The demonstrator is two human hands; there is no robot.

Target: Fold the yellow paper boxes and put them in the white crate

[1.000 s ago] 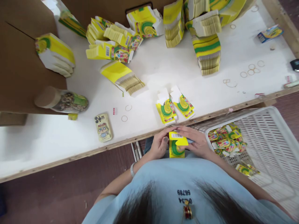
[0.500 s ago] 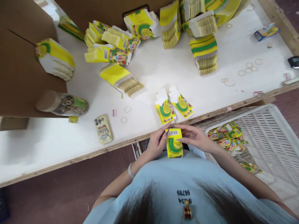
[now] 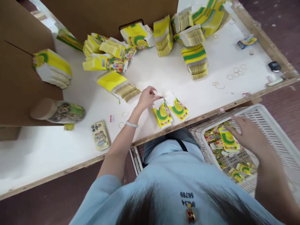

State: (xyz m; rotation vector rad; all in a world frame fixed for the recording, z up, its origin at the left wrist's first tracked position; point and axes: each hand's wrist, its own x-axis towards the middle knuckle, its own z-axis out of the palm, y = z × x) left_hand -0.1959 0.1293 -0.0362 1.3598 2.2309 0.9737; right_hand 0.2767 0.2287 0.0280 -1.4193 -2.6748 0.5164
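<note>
My left hand (image 3: 148,97) is at the white flaps of a yellow-green carton (image 3: 162,115) lying near the table's front edge. Its thumb and forefinger are apart, and I cannot tell whether they touch the flap. Beside that carton, to the right, lies a second one (image 3: 178,107), also with its white end flaps out. Over the basket (image 3: 276,131), my right hand (image 3: 248,135) is open with fingers spread. Just left of its fingertips, a yellow carton (image 3: 228,139) is above or on the pile of small cartons; whether it has settled I cannot tell.
Bundles of flat cartons (image 3: 195,61) line the back of the table, before brown cardboard (image 3: 103,15). A phone (image 3: 100,136), a lidded jar (image 3: 67,112) and rubber bands (image 3: 235,73) lie about. The wooden table edge (image 3: 206,115) runs between table and basket.
The carton both hands held before my body has gone to the basket with my right hand, which has let go. My left hand has moved forward to the flaps of the left carton.
</note>
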